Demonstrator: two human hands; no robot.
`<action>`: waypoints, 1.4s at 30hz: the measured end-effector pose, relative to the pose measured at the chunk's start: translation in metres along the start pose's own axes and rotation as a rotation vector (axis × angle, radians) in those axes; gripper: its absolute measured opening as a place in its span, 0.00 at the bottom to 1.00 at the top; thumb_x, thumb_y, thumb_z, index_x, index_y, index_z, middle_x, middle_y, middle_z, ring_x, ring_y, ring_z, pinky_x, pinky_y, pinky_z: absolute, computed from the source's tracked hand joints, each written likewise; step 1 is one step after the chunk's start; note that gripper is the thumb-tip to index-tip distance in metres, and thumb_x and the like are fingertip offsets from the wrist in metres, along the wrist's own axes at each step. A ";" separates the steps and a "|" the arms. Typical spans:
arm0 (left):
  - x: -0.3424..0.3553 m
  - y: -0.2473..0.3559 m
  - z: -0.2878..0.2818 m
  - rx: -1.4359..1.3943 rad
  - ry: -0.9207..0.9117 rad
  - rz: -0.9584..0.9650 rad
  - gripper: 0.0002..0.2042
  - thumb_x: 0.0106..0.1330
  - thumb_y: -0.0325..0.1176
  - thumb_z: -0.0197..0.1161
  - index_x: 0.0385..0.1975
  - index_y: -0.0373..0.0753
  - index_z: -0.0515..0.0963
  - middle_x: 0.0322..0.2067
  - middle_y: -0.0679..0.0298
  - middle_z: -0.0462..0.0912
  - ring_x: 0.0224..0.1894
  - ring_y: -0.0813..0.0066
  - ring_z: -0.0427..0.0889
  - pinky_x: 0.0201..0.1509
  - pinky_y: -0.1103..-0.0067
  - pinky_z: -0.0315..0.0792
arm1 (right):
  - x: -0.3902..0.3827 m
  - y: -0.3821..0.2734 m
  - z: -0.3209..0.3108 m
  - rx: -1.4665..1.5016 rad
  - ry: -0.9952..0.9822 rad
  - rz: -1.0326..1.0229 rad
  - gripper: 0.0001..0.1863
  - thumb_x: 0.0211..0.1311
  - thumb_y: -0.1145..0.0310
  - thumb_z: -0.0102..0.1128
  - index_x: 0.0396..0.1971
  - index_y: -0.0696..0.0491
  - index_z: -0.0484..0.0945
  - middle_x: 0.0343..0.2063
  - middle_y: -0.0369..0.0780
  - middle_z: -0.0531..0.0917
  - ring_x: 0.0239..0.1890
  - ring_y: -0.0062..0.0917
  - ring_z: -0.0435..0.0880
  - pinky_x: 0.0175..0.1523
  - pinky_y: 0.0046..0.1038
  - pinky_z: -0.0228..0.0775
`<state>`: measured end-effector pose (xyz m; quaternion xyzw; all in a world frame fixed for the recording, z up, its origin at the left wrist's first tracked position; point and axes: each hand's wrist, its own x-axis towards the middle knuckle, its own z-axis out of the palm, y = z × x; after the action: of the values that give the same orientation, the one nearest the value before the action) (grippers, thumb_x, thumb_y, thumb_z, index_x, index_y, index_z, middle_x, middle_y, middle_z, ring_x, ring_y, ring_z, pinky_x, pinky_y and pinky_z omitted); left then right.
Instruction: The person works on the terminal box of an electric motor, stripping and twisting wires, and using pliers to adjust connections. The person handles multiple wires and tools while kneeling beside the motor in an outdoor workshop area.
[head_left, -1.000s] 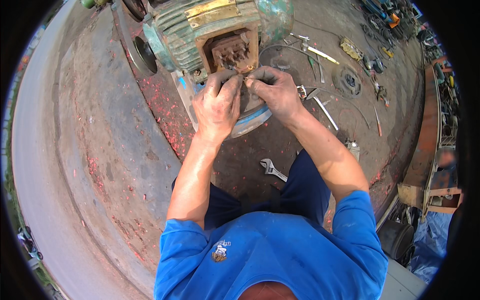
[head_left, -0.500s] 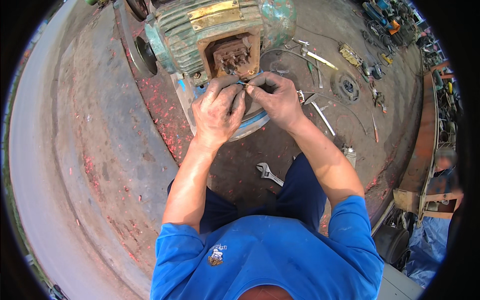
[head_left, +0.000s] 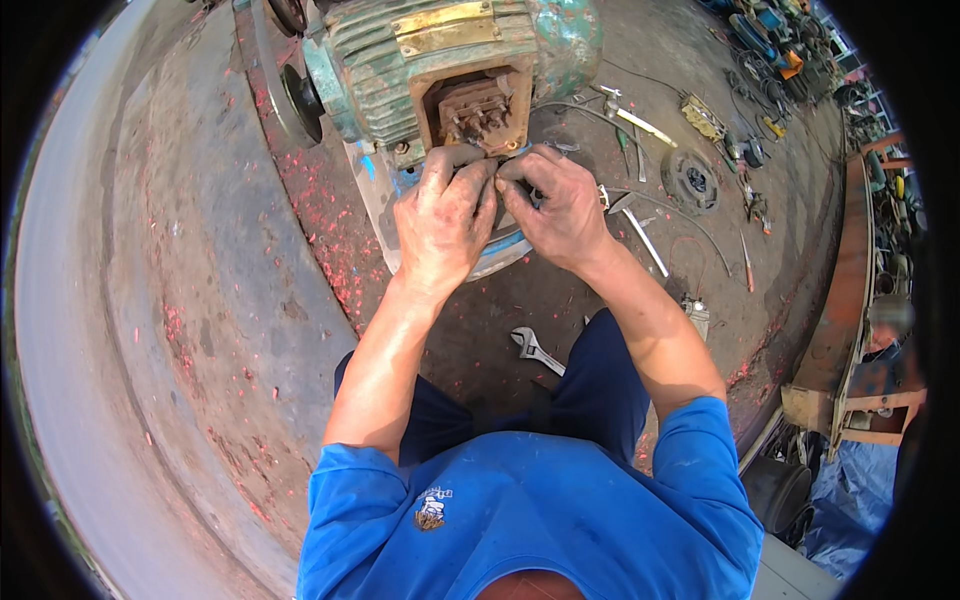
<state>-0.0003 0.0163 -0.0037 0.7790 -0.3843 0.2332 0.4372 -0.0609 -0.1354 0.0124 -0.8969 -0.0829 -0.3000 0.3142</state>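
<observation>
My left hand (head_left: 445, 215) and my right hand (head_left: 552, 210) are closed, fingertips nearly meeting in a pinch on a thin wire, now mostly hidden by the fingers. Just beyond them is a weathered green, ribbed electric motor (head_left: 365, 70) with a brass plate (head_left: 440, 28). Its open, rusty terminal box (head_left: 474, 105) shows several studs. The motor's base (head_left: 360, 215), with blue patches, lies under and beside my hands. A pulley and belt (head_left: 300, 105) are at its left end.
Several tools lie right of the motor: a hammer (head_left: 645, 122), a screwdriver (head_left: 746, 262), pliers, cables, a round metal part (head_left: 690, 182). An adjustable wrench (head_left: 530, 345) lies between my legs. Heaped parts and a rusty bench (head_left: 840, 300) line the right edge, a paved road the left (head_left: 60, 320).
The bit of blue and copper wire seen at my fingertips half a second ago is now mostly covered. My fingertips have shifted slightly. The whole view has moved a little.
</observation>
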 end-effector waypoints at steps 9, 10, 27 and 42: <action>-0.001 0.005 0.008 -0.077 0.070 -0.110 0.08 0.56 0.24 0.66 0.36 0.37 0.78 0.38 0.60 0.78 0.32 0.58 0.83 0.33 0.69 0.78 | -0.001 -0.009 0.001 0.404 -0.066 0.471 0.07 0.58 0.69 0.64 0.32 0.58 0.82 0.26 0.38 0.83 0.31 0.20 0.81 0.38 0.25 0.73; -0.001 0.004 0.008 -0.071 0.083 -0.092 0.08 0.56 0.24 0.66 0.36 0.37 0.78 0.38 0.60 0.78 0.33 0.58 0.83 0.33 0.69 0.78 | -0.002 -0.010 0.002 0.416 -0.059 0.483 0.08 0.59 0.69 0.64 0.31 0.58 0.82 0.25 0.38 0.83 0.30 0.19 0.81 0.38 0.25 0.73; 0.001 0.004 0.001 0.001 0.011 -0.069 0.10 0.58 0.25 0.66 0.40 0.40 0.82 0.37 0.60 0.78 0.33 0.56 0.84 0.34 0.67 0.78 | 0.002 -0.008 0.000 0.960 -0.066 0.810 0.07 0.59 0.69 0.64 0.31 0.57 0.79 0.22 0.34 0.79 0.23 0.16 0.74 0.29 0.21 0.67; 0.004 0.003 -0.001 -0.077 0.016 -0.061 0.09 0.60 0.27 0.66 0.39 0.43 0.84 0.35 0.61 0.78 0.33 0.58 0.84 0.34 0.68 0.78 | -0.002 -0.012 0.008 0.777 0.065 0.734 0.10 0.60 0.68 0.65 0.33 0.60 0.81 0.24 0.35 0.82 0.26 0.15 0.76 0.32 0.21 0.69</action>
<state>-0.0005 0.0149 0.0015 0.7710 -0.3655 0.2110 0.4769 -0.0625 -0.1208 0.0127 -0.6748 0.1410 -0.1451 0.7097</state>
